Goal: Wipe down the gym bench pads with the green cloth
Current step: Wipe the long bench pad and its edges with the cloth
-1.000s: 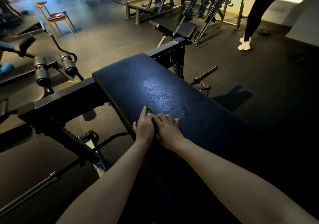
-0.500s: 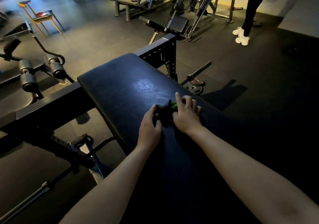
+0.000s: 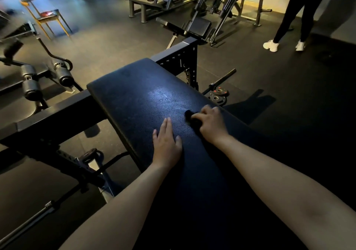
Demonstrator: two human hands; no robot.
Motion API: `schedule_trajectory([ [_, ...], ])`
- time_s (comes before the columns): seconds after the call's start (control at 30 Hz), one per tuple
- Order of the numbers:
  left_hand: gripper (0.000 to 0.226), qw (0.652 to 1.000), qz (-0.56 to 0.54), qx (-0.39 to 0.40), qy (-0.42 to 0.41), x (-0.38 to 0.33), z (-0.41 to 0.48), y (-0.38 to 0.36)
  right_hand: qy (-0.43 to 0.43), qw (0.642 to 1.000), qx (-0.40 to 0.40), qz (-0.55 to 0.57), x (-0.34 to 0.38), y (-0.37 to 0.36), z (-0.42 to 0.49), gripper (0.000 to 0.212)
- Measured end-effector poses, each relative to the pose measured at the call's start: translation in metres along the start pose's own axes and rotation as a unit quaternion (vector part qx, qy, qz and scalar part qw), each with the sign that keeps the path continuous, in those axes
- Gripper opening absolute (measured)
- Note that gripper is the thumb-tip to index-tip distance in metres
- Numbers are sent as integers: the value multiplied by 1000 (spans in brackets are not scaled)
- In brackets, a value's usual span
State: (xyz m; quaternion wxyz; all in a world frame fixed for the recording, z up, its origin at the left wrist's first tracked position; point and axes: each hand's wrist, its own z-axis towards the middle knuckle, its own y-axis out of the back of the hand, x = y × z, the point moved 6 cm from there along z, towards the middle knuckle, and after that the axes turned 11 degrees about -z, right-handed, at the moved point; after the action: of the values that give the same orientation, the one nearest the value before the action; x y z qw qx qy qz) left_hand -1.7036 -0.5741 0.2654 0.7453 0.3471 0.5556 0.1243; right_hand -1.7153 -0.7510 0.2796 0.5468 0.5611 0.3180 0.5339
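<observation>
Dim gym floor of dark rubber matting, with steel machines and a wooden chair [image 3: 48, 17] far behind. Nearer, a long bench pad [image 3: 134, 99] in dark, grained leather-like cover, rounded at the corners, with a pale shine on the middle. Left hand [image 3: 166, 144] flat on the pad, fingers straight and close together, holding nothing. Right hand [image 3: 209, 123] near the right edge of the pad, fingers curled round the cloth [image 3: 190, 116], bunched small and pressed on the cover; looks almost black in this light, green not visible now. Probably soft and very light, easy to crumple, likely to slide well over the smooth pad. Better taken as a loose wad under the palm, not by one corner, to keep wide contact. Some weight plates [image 3: 218, 95] on the floor just beyond the pad.
</observation>
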Motion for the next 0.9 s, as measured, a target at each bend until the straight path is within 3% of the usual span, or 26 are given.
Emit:
schedule_trajectory([
  [0.1, 68, 998, 61, 26, 5, -2, -1, -7, -148, 989, -12, -10, -61, 14, 4, 51],
  [0.2, 74, 997, 71, 38, 15, -4, -1, -9, -208, 978, -18, 2, -67, 19, -1, 52],
  [0.27, 80, 995, 85, 44, 17, -5, -1, -11, -197, 980, -14, 11, -49, 16, -3, 50],
  [0.47, 85, 993, 95, 57, 28, -2, -2, -10, -14, 993, 69, 92, 44, -3, -18, 42],
  [0.53, 83, 994, 86, 60, 29, -2, -2, -9, 12, 991, 92, 93, 57, -5, -23, 38],
  [0.7, 79, 989, 112, 66, 66, -9, 1, -11, 4, 996, 77, 43, 28, 3, -21, 29],
  [0.9, 64, 982, 170, 85, -1, -33, 16, -31, -104, 994, 14, 12, -50, 17, 1, 32],
])
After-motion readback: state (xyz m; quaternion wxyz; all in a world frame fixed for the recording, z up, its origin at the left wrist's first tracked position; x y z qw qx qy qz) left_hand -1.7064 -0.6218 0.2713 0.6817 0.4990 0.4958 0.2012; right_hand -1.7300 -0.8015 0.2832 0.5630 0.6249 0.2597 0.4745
